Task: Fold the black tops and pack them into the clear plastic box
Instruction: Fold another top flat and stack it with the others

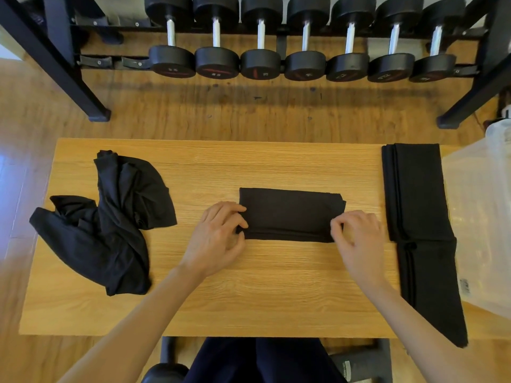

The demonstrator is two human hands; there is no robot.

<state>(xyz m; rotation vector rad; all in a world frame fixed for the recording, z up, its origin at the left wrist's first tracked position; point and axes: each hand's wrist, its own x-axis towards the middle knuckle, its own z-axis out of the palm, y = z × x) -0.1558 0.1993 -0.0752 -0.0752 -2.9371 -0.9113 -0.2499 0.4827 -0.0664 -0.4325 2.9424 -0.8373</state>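
Folding is being finished on one black top, with packing not yet begun.

At the middle of the wooden table (pixel 193 299), the folded top (pixel 290 214) is being pinched at its near corners: the left end by the left hand (pixel 218 239), the right end by the right hand (pixel 356 239), fingers closed on the cloth. Two folded tops (pixel 414 194) are lying at the right, just beside the clear plastic box (pixel 481 217), and a crumpled pile of tops (pixel 110 217) is waiting at the left. Next, probably, the bundle is to be lifted with both ends held firmly, so that the layers are not opening, and carried toward the box.
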